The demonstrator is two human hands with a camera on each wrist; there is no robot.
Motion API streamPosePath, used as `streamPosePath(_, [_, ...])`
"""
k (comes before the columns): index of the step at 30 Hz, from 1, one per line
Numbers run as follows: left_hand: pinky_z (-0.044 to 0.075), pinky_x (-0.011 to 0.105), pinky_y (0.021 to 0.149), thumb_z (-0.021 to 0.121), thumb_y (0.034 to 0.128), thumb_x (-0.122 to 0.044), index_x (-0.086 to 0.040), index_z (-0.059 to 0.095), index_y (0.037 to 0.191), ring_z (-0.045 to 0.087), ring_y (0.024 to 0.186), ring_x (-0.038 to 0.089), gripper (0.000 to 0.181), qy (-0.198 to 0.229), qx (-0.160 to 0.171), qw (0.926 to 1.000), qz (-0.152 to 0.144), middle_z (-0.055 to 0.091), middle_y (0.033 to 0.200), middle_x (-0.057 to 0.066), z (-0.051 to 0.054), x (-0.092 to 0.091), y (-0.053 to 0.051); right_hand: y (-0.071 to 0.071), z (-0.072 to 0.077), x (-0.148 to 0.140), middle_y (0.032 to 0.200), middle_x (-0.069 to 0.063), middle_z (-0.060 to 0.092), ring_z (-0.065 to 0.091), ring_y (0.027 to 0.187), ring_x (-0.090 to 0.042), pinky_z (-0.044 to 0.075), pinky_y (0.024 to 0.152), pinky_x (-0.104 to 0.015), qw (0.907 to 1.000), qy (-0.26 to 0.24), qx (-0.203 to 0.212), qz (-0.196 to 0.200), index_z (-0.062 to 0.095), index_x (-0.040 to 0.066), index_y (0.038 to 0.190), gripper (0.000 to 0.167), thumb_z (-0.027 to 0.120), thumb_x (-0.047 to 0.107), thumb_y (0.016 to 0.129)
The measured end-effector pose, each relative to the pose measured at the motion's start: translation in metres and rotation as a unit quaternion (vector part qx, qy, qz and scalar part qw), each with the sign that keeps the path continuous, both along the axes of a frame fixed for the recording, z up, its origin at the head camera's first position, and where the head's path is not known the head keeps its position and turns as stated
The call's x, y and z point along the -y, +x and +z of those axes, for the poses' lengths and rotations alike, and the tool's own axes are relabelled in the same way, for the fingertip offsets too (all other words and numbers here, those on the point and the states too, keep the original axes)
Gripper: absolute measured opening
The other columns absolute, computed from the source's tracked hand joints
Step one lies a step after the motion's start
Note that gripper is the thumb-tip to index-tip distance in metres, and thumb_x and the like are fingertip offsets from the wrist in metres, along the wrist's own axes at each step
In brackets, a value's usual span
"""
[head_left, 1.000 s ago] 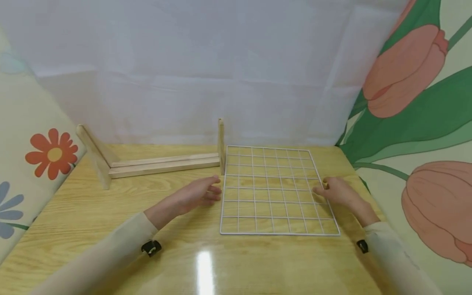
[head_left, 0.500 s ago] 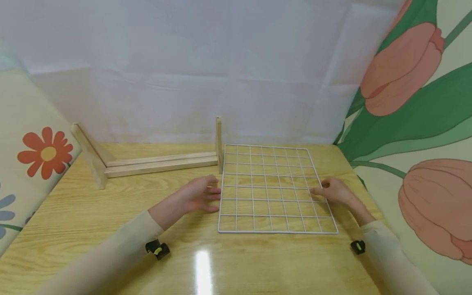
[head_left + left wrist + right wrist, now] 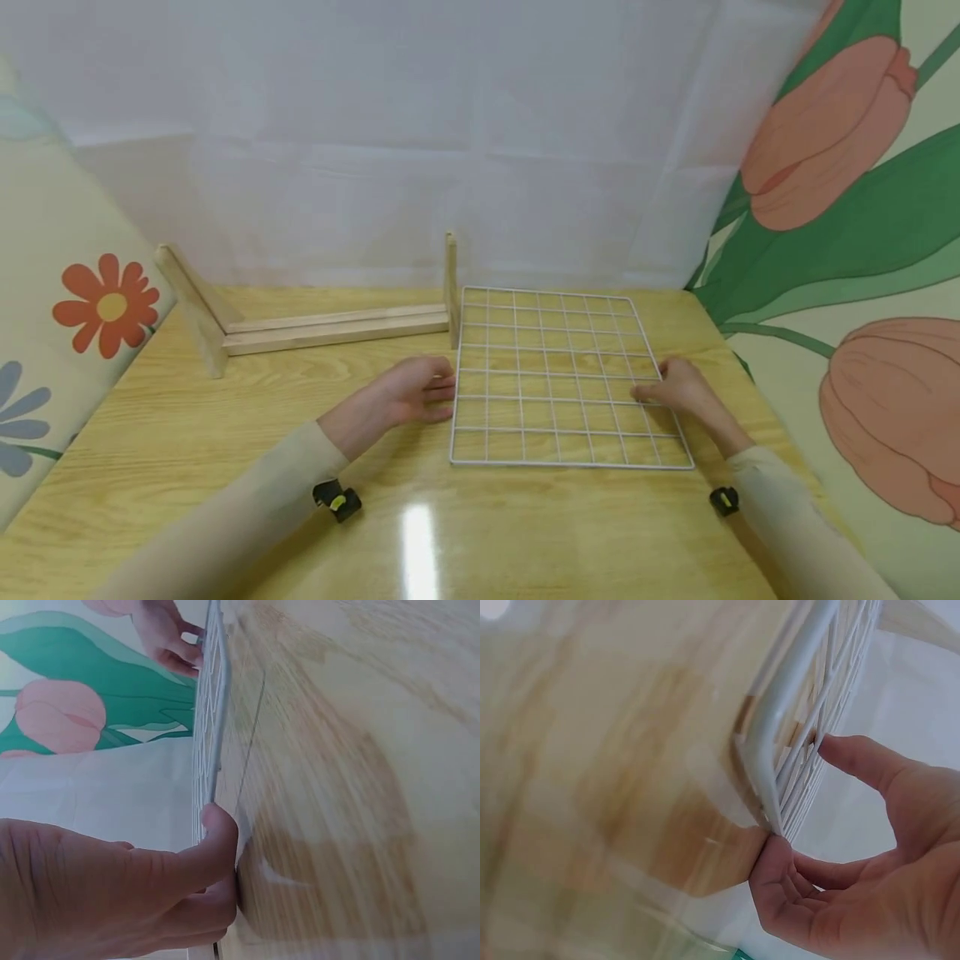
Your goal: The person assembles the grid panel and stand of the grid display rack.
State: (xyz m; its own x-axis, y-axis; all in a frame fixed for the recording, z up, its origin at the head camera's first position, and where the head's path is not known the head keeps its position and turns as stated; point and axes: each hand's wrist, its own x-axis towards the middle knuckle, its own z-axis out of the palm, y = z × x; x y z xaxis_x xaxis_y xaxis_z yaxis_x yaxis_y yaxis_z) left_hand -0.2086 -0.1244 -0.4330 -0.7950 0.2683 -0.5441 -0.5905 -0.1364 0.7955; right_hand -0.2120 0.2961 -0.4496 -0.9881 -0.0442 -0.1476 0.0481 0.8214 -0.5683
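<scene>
A white wire grid panel [image 3: 562, 375] lies nearly flat at the right half of the wooden table. My left hand [image 3: 412, 392] is at its left edge; in the left wrist view, bent fingers [image 3: 217, 847] meet the edge wire close to the tabletop. At the right edge my right hand [image 3: 675, 387] grips the panel. Its thumb lies over the wires and its other fingers curl below the rim, as the right wrist view shows. A thin gap with a shadow shows between the panel's edge and the table in the left wrist view.
Left of the panel stands a pale wooden stand [image 3: 337, 329] with two upright ends and a low crossbar. Its right upright is close beside the panel's far left corner. A white cloth [image 3: 375, 150] hangs behind the table, with flower-printed fabric [image 3: 862, 333] at both sides.
My left fingers have closed in on the panel's left edge, and my right hand has settled on the right edge. The head view has shifted slightly.
</scene>
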Motion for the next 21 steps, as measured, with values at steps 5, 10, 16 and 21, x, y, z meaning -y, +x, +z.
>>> streamPosePath(5, [0.049,0.039,0.089,0.051,0.1008,-0.006,-0.007,0.052,0.101,0.049,0.100,0.021,0.002,0.014,0.011,0.9998,-0.008,0.052,0.104,0.007,-0.0032,-0.0033,-0.0013,-0.0009,0.0000,0.0007,0.064,0.000,0.034,0.035,0.057,-0.017,0.031,0.048,-0.029,0.9999,0.010,-0.005,-0.011,0.043,0.009,0.070,0.044,0.083,0.026,0.079])
streamPosePath(10, [0.049,0.031,0.082,0.051,0.0987,0.002,-0.007,0.061,0.092,0.053,0.089,0.015,0.015,0.025,-0.006,0.9992,-0.030,0.057,0.088,0.000,-0.0068,-0.0044,0.0012,-0.0039,-0.0039,0.0008,0.059,0.004,0.028,0.030,0.053,-0.013,0.027,0.046,-0.027,0.9995,0.018,-0.013,-0.022,0.035,0.016,0.063,0.047,0.080,0.025,0.073])
streamPosePath(16, [0.047,0.034,0.087,0.049,0.0965,0.008,0.002,0.045,0.136,0.057,0.087,0.015,0.041,0.023,-0.040,0.9982,-0.039,0.060,0.097,0.003,-0.0049,-0.0074,0.0030,-0.0077,-0.0056,-0.0012,0.057,0.005,0.025,0.027,0.052,-0.013,0.026,0.046,-0.027,0.9994,0.021,-0.015,-0.023,0.033,0.017,0.062,0.047,0.078,0.025,0.074])
streamPosePath(21, [0.047,0.054,0.104,0.050,0.0978,0.009,0.000,0.019,0.158,0.051,0.124,0.036,0.069,0.039,-0.052,0.9968,-0.046,0.041,0.145,0.025,-0.0023,-0.0087,0.0046,-0.0096,-0.0052,-0.0013,0.056,0.006,0.023,0.025,0.051,-0.011,0.025,0.046,-0.026,0.9996,0.015,-0.012,-0.021,0.032,0.018,0.060,0.049,0.079,0.025,0.075])
